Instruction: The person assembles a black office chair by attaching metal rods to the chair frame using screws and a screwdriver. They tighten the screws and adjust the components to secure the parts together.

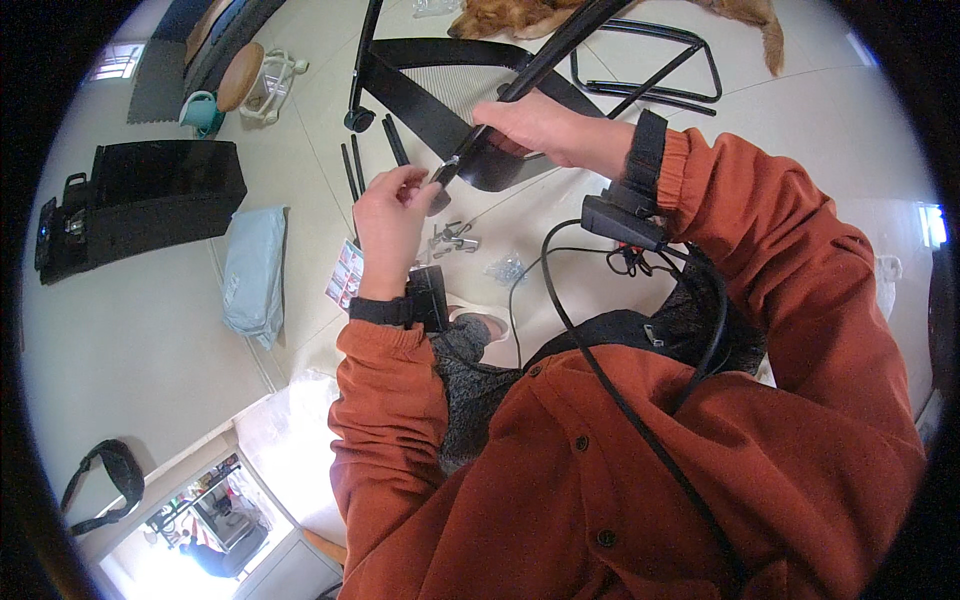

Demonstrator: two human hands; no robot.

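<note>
A long black metal tube (530,75) slants down toward me from the top of the view, part of a black frame. My right hand (535,128) is wrapped around it partway down. At its lower end, where a shiny metal bit shows, my left hand (392,205) has its fingertips pinched together. A dark rounded piece (438,200), perhaps a caster, is at those fingers; how it joins the tube is partly hidden. Behind the tube stands a frame part with a striped grey panel (465,90) and black edging. A caster (358,120) is on another leg to the left.
Metal brackets (455,238), a clear bag of small parts (508,268) and a printed sheet (345,275) lie below my hands. Around are black tubes (395,140), a black tubular frame (700,75), a dog (510,18), a pale blue bag (255,275) and a dark cable (575,320) across me.
</note>
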